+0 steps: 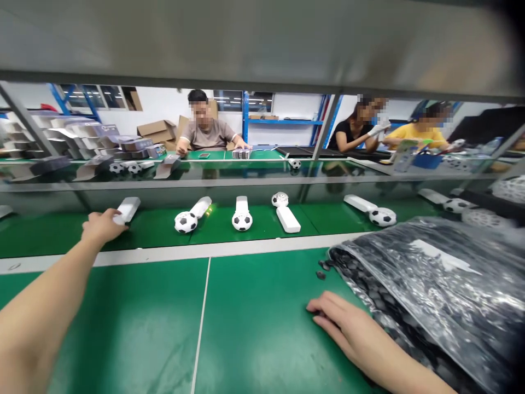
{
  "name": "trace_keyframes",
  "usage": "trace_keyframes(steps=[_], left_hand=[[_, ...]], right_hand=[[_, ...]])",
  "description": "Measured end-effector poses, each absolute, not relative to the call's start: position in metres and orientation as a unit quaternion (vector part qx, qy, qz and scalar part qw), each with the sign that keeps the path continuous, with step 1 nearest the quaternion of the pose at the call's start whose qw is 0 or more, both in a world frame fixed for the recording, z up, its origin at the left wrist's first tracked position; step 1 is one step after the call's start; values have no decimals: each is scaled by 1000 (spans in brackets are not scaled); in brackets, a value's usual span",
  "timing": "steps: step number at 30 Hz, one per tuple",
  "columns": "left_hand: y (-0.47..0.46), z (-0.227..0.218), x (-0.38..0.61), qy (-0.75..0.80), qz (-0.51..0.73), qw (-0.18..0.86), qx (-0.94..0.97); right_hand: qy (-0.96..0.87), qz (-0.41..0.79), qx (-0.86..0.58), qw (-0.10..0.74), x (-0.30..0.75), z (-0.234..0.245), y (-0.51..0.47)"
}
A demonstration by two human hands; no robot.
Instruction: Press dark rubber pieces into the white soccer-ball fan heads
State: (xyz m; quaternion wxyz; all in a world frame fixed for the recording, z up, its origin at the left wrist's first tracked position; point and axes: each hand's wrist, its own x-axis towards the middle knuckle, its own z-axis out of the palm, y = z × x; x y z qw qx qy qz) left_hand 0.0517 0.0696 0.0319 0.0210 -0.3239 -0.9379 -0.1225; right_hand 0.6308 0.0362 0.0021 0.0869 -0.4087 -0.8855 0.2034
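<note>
At the far left of the conveyor belt, my left hand (102,225) is closed round the ball end of a white-handled soccer-ball gadget (130,208). The white handle sticks out past my fingers, and my hand covers the ball. Low on the right, my right hand (342,323) rests over the green tabletop (254,317) with its fingers curled together. Whatever they may hold is hidden. Beside that hand lies a clear plastic bag (443,273) full of small black pieces. A few loose black pieces (321,274) lie just beyond my fingertips.
Several more soccer-ball gadgets (241,220) lie along the green belt (156,219); one shows a small yellow-green light. A metal shelf (262,44) hangs overhead. Across the line sit three people (209,131), with stacked boxes (77,137) at left.
</note>
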Motion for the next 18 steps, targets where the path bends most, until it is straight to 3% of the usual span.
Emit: trace_keyframes(steps=[10, 14, 18], left_hand=[[23, 75, 105, -864, -19, -51, -501], [-6, 67, 172, -822, 0, -21, -569], [-30, 59, 238, -730, -2, -85, -679]], right_hand=[[-904, 104, -381, 161, 634, 9, 35], [-908, 99, -374, 163, 635, 8, 35], [-903, 143, -378, 149, 635, 8, 32]])
